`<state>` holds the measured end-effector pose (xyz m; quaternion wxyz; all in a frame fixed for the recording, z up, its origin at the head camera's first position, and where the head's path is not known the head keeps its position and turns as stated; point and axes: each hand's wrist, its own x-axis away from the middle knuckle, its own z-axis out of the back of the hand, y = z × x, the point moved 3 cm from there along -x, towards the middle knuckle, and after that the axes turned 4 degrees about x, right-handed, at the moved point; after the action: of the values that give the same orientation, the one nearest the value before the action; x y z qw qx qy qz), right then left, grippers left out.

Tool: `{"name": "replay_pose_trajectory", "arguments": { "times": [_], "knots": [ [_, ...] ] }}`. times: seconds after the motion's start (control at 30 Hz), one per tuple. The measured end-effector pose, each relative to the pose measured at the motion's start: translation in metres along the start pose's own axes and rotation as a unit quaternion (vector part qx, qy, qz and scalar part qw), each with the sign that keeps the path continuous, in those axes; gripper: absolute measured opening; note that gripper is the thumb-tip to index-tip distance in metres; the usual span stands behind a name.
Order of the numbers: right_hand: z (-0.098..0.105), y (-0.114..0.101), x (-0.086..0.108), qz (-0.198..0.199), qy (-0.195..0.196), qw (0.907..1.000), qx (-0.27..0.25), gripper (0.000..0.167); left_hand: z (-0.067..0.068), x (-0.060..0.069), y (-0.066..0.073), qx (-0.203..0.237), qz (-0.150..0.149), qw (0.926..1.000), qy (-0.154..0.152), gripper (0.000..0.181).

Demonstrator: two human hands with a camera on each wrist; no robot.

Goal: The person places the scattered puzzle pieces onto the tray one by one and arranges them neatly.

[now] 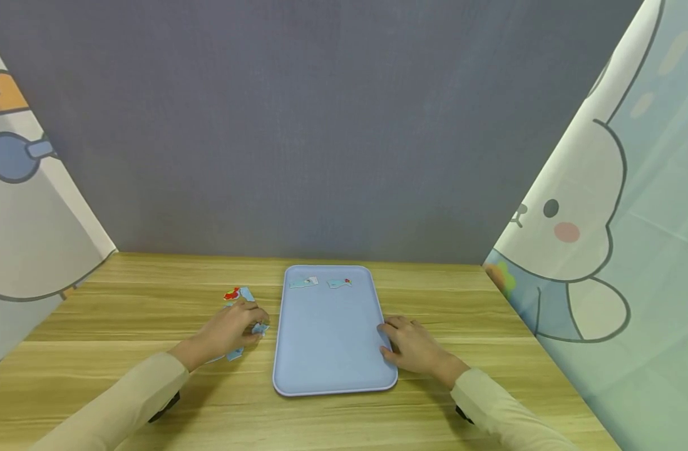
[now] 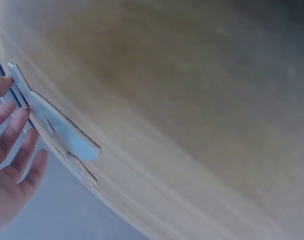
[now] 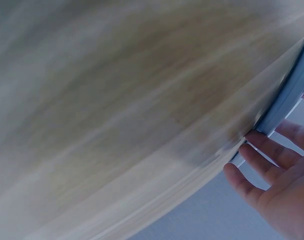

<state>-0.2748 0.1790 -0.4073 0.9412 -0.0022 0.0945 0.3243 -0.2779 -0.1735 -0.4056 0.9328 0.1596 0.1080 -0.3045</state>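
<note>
My two hands are well apart, one on either side of the pale blue tray (image 1: 332, 341), which lies flat on the wooden tabletop (image 1: 344, 419). My left hand (image 1: 226, 329) is to the left of it, thumb and fingers pinching a small blue piece (image 1: 260, 329) that sits just outside the tray's left rim. The left wrist view is dim and warped, so I would only say that the bit between my fingertips there looks thin and flat.

Around and partly under that hand lie more flat cut-outs: a red piece (image 1: 231, 294) just beyond my knuckles, a light blue strip (image 1: 246, 294) right beside it, and a blue scrap (image 1: 235, 354) nearer to me. My hand hides some of the others.

My right hand (image 1: 415, 346) rests on the tray's right rim, fingers loosely spread and touching the edge. At the far end of the tray two picture pieces lie side by side, a left one (image 1: 303, 282) and a right one (image 1: 339, 284) with a touch of red, a gap between them. Light sleeves (image 1: 118, 401) cover both my forearms.
</note>
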Motion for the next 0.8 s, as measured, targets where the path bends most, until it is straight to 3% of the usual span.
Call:
{"name": "replay_pose_trajectory", "arguments": {
  "times": [0.4,0.67,0.8],
  "knots": [
    [-0.0014,0.0015,0.0002,0.0,-0.001,1.0,-0.003,0.043,0.0007,-0.0014,0.0022,-0.016,-0.017,0.9997,0.008,0.022],
    [-0.0011,0.0008,0.0,0.006,0.004,1.0,0.0,0.042,0.0033,-0.0046,0.0011,-0.013,-0.048,0.9982,0.033,0.019],
    [-0.0007,0.0007,0.0003,0.005,0.004,1.0,0.001,0.043,0.0046,-0.0078,-0.0002,-0.017,-0.049,0.9981,0.034,0.019]
  ]
}}
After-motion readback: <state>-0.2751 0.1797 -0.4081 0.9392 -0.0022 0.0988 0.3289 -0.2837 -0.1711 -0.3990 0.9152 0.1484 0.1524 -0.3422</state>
